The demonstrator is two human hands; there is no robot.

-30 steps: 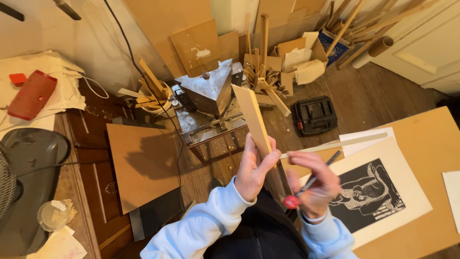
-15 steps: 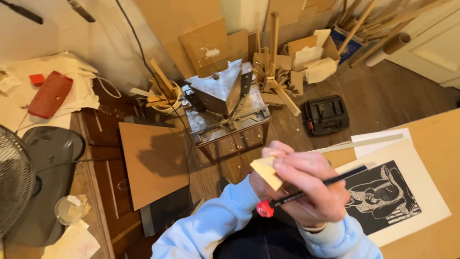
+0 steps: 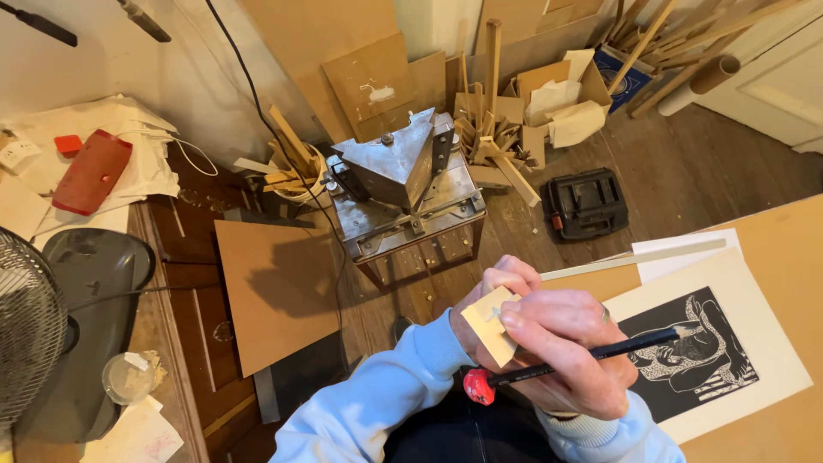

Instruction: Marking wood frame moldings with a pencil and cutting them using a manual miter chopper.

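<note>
Right hand [image 3: 574, 351]: closed in a writing grip around a black pencil with a red rounded end cap [image 3: 566, 367]. The pencil's long axis runs nearly level across the view, cap toward the person's left, tip out to the right over the print. The thumb also presses on a small pale wooden piece with a notched end [image 3: 490, 324].

Left hand [image 3: 497, 287]: mostly hidden behind the right hand and the wooden piece. Its fingers curl around the far side of the piece; how tightly cannot be told. The wooden piece sits between both hands, held above the lap, at the left edge of the right hand, so both hands touch it.

Both arms wear light blue sleeves [image 3: 369, 411].

Just to the right lies a black-and-white block print on white paper [image 3: 694, 351] on a tan board table [image 3: 789, 249], with a pale thin strip [image 3: 634, 257] beyond it. Further out on the wooden floor stand a grey metal mitre machine [image 3: 403, 184], a black tool case [image 3: 587, 201] and a brown flat board [image 3: 274, 287].
</note>
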